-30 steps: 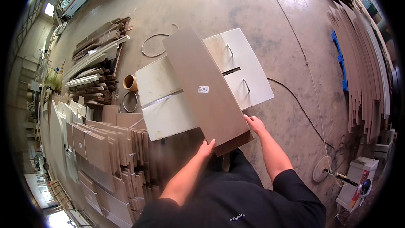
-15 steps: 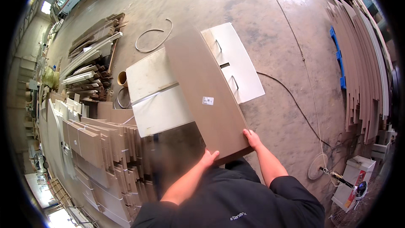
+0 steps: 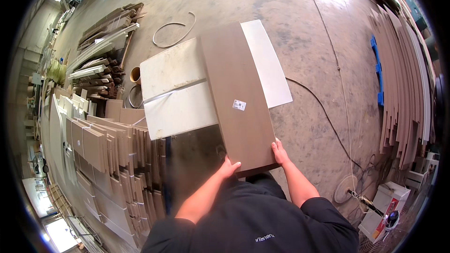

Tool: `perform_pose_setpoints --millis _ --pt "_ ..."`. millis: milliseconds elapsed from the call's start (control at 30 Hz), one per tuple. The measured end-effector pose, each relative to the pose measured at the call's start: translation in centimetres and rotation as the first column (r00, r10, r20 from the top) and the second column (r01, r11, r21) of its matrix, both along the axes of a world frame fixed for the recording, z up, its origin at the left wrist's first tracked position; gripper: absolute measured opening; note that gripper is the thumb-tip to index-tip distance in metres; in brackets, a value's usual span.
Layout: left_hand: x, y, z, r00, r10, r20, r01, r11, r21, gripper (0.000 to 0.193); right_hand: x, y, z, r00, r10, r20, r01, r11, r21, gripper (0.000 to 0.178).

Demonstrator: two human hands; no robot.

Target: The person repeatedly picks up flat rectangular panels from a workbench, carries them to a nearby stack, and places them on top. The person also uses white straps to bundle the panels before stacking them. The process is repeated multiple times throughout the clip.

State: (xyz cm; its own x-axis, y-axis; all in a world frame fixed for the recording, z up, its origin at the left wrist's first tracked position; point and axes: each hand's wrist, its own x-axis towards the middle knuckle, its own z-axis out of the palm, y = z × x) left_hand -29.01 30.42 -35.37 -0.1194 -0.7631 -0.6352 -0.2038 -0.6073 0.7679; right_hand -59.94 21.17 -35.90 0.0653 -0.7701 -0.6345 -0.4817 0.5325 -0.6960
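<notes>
Left hand [image 3: 228, 167] and right hand [image 3: 279, 152] have fingers closed on opposite long edges of the brown board [image 3: 236, 84], by its near end: reads as a positioning step. Next move calls for even two-handed control; board spans the white panels [image 3: 173, 112] beneath (resting or lifted, can't tell).

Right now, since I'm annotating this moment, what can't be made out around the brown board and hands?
Head view: most fingers of the left hand, hidden under the brown board.
Head view: the middle of the white panels, covered by the board.
Head view: print on the small label, too small.
Head view: part of the black shirt, cut off by the lower edge.
</notes>
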Motion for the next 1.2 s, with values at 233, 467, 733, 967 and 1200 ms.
perform_pose_setpoints --millis 233,467,733,967,1200 --pt "-2.0 -1.9 3.8 0.830 -0.286 0.479 0.184 0.951 0.250 0.104 2.6 -4.9 3.2 0.932 0.153 -0.329 -0.268 0.902 -0.338 0.072" --pt "-3.1 -0.7 7.6 0.789 -0.399 0.467 0.199 0.885 0.420 0.101 2.4 -3.5 4.5 0.943 0.199 -0.268 -0.271 0.925 -0.267 0.070" --pt "-3.0 1.2 4.8 0.844 -0.203 0.497 0.120 0.974 0.194 0.097 3.2 -2.2 1.9 0.964 0.050 -0.262 -0.141 0.929 -0.341 0.069" --pt "-1.5 -0.8 2.2 0.933 -0.011 0.360 -0.026 0.995 0.097 0.089 3.4 -5.0 2.0 0.981 0.022 -0.192 -0.041 0.994 -0.098 0.069" --pt "-2.1 -0.4 3.1 0.949 0.020 0.314 -0.062 0.990 0.123 0.079 2.8 -4.7 1.7 0.986 -0.022 -0.166 -0.002 0.990 -0.144 0.060"
